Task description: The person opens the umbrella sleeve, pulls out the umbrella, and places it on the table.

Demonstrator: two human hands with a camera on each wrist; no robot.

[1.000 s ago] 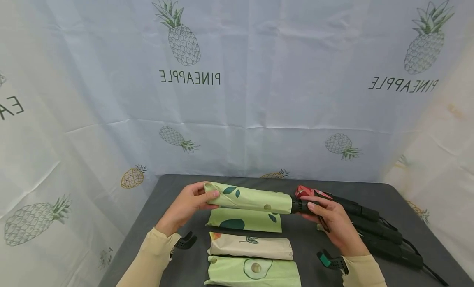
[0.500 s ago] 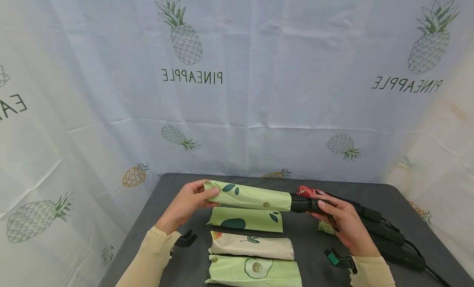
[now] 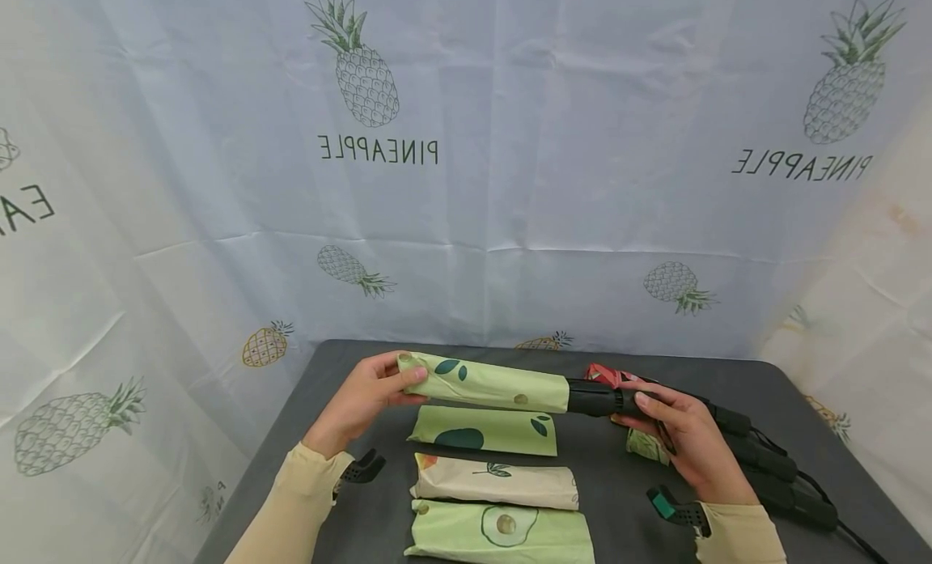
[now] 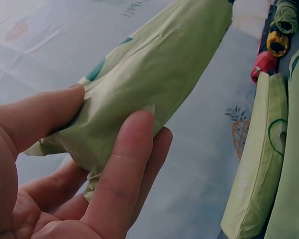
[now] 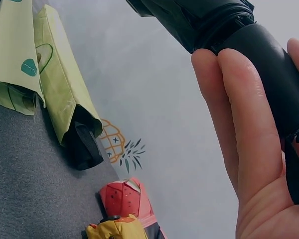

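A folded umbrella (image 3: 593,397) is held level above the table, its black handle end sticking out of a light green sleeve (image 3: 488,386) printed with dark leaves. My left hand (image 3: 367,398) pinches the sleeve's left end between thumb and fingers; in the left wrist view the green fabric (image 4: 154,64) bunches there. At the other end my right hand (image 3: 688,438) grips the black handle (image 5: 266,69), and a strap hangs by the palm. Most of the umbrella inside the sleeve is hidden.
Below the hands lie a green sleeve (image 3: 510,431), a cream sleeve (image 3: 502,483) and an avocado-print sleeve (image 3: 451,536). Another green sleeve (image 5: 65,89) has a black end protruding. To the right lie folded umbrellas with red (image 5: 122,199), yellow (image 5: 117,229) and green (image 3: 646,447) ends.
My right hand has moved right with the handle, and a longer black stretch now shows outside the sleeve. My left hand keeps its pinch, with the sleeve shifted slightly left.
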